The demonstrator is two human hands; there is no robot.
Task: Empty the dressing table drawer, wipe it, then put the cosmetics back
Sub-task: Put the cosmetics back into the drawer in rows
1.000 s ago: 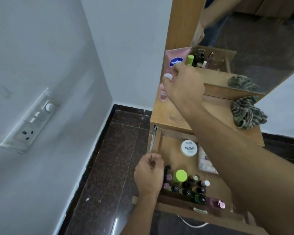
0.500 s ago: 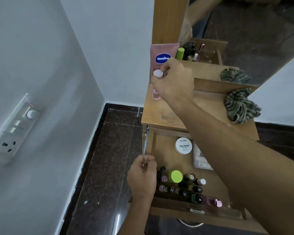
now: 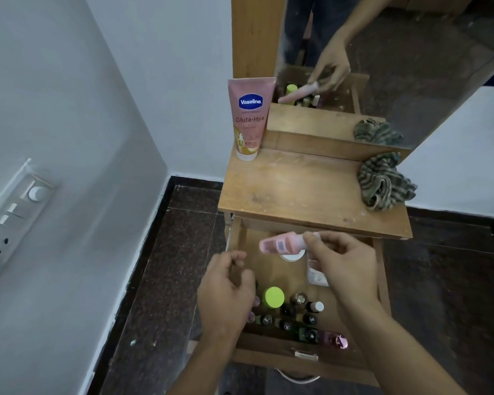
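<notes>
I see the small pink plastic bottle (image 3: 280, 244) lying sideways in the air above the open wooden drawer (image 3: 263, 356). The right hand (image 3: 342, 263) pinches it at its cap end, and the left hand (image 3: 226, 292) hovers near it, fingers loosely curled round nothing (somewhat blurred). Below sit a lime-green-lidded jar (image 3: 274, 297) and small dark nail-polish bottles (image 3: 285, 320); on the wooden tabletop (image 3: 303, 189) are an upright pink Vaseline tube (image 3: 250, 118) and a crumpled striped green cloth (image 3: 382, 182).

Right hand (image 3: 343, 270) pinches pink bottle (image 3: 280, 244); left hand (image 3: 226, 293) hovers loosely curled.
</notes>
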